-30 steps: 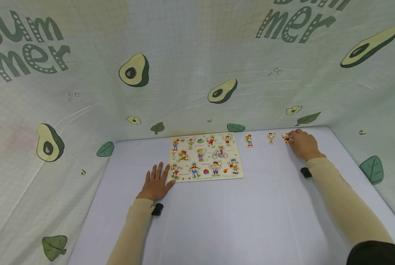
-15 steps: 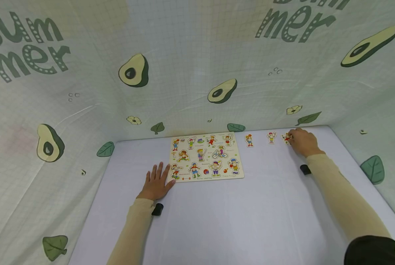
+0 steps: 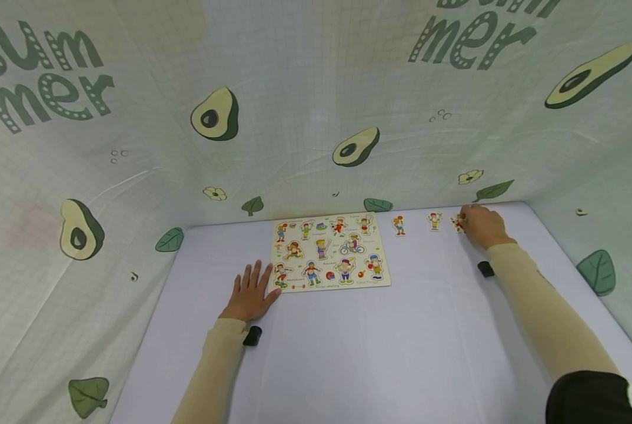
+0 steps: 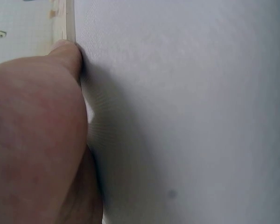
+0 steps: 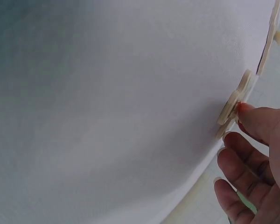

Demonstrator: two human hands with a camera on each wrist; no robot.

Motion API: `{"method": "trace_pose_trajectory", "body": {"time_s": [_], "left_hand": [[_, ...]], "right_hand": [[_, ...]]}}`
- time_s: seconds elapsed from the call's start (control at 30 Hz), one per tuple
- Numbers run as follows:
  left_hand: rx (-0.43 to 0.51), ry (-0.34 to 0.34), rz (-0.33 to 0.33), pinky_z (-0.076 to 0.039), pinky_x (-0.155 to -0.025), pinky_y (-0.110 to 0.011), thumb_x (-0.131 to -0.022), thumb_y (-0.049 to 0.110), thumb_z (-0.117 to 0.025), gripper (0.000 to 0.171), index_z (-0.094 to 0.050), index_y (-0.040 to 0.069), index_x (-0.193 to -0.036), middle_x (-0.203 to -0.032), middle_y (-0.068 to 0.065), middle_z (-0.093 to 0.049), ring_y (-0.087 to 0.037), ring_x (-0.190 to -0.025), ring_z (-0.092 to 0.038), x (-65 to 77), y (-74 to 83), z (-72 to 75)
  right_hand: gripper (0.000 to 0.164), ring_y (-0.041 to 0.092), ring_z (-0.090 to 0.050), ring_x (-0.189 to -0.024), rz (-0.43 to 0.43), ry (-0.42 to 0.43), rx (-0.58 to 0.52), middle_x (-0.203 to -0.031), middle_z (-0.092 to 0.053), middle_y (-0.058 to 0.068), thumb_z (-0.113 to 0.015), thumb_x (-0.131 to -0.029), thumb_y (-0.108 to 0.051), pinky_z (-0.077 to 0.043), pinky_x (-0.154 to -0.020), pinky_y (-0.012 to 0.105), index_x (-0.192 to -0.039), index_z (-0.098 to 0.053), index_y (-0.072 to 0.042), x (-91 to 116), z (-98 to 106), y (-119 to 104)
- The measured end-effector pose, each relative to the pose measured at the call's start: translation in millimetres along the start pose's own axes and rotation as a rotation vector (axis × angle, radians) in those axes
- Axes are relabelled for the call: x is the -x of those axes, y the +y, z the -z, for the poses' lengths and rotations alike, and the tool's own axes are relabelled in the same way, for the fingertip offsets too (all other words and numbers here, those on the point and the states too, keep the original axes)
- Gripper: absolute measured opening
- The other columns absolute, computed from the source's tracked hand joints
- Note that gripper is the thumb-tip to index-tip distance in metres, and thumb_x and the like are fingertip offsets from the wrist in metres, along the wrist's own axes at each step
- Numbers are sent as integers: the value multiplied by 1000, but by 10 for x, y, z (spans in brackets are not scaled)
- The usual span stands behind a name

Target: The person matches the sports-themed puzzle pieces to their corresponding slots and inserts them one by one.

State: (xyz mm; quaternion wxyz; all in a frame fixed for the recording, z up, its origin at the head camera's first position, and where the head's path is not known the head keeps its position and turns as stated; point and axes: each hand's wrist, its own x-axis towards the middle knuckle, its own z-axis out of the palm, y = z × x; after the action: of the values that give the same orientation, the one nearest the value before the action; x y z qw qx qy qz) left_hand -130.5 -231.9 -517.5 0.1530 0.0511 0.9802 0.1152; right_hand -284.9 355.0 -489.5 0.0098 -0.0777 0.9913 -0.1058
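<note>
My right hand [image 3: 484, 226] is at the far right of the table. In the right wrist view, its thumb and a finger pinch a small wooden puzzle piece [image 5: 229, 107], seen edge-on and slightly tilted, close over the tabletop. The piece's printed side [image 3: 456, 223] partly shows beside my fingertips in the head view. My left hand [image 3: 248, 296] lies flat with fingers spread at the lower left corner of a wooden puzzle board [image 3: 305, 284]. Its thumb [image 4: 67, 53] lies along the board's edge. Colourful cartoon sports figures fill the board.
Two loose figure pieces, one with a ball [image 3: 398, 225] and one in white and red [image 3: 435, 221], lie between the board and my right hand. A white cloth covers the table [image 3: 358, 353]. Behind it hangs a curtain [image 3: 289, 118] printed with avocados and leaves.
My right hand has shifted very slightly left, and the puzzle piece in its fingers has turned a little, showing less of its face. The left hand and the board have stayed put.
</note>
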Motion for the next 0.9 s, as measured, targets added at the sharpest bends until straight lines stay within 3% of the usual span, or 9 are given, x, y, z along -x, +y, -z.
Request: {"method": "trace_pose_trajectory", "body": {"time_s": [0.5, 0.9], "left_hand": [[19, 11, -7, -1, -128, -66, -110, 48, -48, 77, -20, 7, -169, -176, -25, -4, -49, -161, 0, 57, 45, 38], [-4, 15, -11, -2, -128, -68, -110, 47, -49, 79, -17, 8, -170, -176, -24, -1, -50, -161, 2, -20, -38, -42]], "right_hand": [[19, 50, -66, -93, 63, 34, 37, -100, -66, 31, -54, -103, -3, -52, -80, 64, -107, -62, 14, 84, 26, -19], [15, 41, -67, -86, 186, 140, 16, -98, -67, 26, -61, -99, -2, -54, -76, 60, -106, -66, 11, 126, 96, -296]]}}
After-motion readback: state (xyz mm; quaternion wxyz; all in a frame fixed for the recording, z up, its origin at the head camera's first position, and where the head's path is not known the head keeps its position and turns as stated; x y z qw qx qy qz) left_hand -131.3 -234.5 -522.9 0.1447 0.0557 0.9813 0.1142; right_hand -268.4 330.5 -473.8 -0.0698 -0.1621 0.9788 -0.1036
